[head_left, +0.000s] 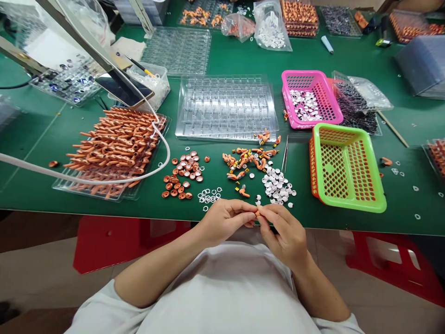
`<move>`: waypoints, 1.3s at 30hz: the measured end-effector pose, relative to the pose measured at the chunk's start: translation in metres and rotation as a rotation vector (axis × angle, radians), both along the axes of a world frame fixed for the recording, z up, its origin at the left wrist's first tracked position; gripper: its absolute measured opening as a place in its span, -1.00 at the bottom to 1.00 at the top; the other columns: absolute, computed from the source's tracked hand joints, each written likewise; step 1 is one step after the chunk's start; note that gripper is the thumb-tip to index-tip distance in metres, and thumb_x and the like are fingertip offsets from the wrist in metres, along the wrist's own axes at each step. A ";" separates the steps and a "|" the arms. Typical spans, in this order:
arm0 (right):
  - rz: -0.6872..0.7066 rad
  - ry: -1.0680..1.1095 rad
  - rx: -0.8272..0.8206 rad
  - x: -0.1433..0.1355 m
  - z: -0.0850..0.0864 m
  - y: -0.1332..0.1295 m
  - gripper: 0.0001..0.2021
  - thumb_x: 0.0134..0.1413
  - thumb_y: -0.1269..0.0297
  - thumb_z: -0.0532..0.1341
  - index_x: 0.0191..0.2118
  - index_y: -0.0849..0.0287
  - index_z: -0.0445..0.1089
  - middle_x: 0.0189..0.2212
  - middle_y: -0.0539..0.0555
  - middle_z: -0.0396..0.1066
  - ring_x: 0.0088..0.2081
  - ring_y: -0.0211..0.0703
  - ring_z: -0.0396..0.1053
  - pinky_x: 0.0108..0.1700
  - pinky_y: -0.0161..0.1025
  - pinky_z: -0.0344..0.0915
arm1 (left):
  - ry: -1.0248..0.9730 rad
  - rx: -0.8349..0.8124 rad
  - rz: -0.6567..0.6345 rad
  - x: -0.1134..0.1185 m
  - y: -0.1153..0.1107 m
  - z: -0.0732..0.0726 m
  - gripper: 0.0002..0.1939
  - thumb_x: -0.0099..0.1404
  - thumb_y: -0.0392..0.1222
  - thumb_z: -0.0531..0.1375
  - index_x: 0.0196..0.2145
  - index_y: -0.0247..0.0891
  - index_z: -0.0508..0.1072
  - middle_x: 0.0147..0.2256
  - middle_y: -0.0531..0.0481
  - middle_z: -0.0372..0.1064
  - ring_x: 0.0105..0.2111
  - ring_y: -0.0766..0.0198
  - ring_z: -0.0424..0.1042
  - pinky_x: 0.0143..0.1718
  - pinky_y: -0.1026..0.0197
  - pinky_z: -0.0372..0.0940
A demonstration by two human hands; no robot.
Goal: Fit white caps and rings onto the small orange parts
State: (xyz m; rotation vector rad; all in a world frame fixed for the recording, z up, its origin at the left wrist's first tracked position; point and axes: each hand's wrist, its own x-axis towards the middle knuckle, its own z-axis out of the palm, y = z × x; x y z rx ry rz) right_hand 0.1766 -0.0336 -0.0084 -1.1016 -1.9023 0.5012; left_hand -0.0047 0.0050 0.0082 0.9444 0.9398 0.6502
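At the table's front edge, my left hand (225,221) and my right hand (287,234) meet, fingertips pinched together on a small orange part (257,213). Fingers cover most of it, so its exact shape is hidden. Just beyond lie a pile of small white discs (278,184), some with black marks, and a cluster of curved orange pieces (248,160) with yellow bits. To the left of my hands are thin white rings (209,195) and orange round cups (184,174). A pair of tweezers (285,154) rests behind the discs.
A green basket (373,185) nested in an orange one stands right, with a pink basket (292,121) of white discs behind it. Orange stick-like parts (114,144) are heaped on trays at left, under a looping white cable (168,148). A transparent tray (225,106) lies mid-table.
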 end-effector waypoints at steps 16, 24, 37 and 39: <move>0.086 0.094 -0.097 0.002 0.007 0.008 -0.55 0.19 0.56 0.16 0.13 -0.02 0.36 -0.20 0.12 0.43 -0.19 -0.16 0.45 -0.24 -0.23 0.48 | -0.122 -0.311 0.158 0.005 0.005 -0.010 -0.77 -0.07 -0.20 0.48 -0.44 -0.36 0.62 -0.51 -0.04 0.54 -0.54 0.37 0.46 -0.40 0.29 0.42; 0.063 0.281 -0.263 0.001 0.005 0.006 -0.68 0.20 0.49 0.19 0.01 0.01 0.46 -0.19 0.10 0.43 -0.15 -0.13 0.45 -0.17 -0.19 0.46 | -0.154 -0.289 0.180 0.006 0.002 -0.011 -0.81 -0.05 -0.25 0.47 -0.44 -0.33 0.62 -0.52 -0.01 0.54 -0.52 0.38 0.48 -0.37 0.32 0.42; -0.080 0.550 -0.454 -0.004 -0.004 -0.005 -0.84 0.16 0.42 0.25 -0.17 0.06 0.52 -0.27 0.08 0.42 -0.25 -0.18 0.42 -0.31 -0.27 0.40 | 0.063 0.359 0.188 0.007 -0.009 -0.003 -0.93 0.11 -0.32 0.36 -0.38 -0.30 0.59 -0.36 -0.10 0.60 -0.34 0.21 0.59 -0.25 0.23 0.53; -0.093 0.549 -0.427 -0.004 -0.004 -0.005 -0.84 0.15 0.43 0.26 -0.19 0.06 0.52 -0.30 0.07 0.42 -0.28 -0.19 0.42 -0.34 -0.29 0.40 | 0.082 0.388 0.180 0.007 -0.011 -0.003 -0.93 0.14 -0.34 0.33 -0.35 -0.30 0.57 -0.34 -0.10 0.60 -0.32 0.20 0.60 -0.23 0.23 0.54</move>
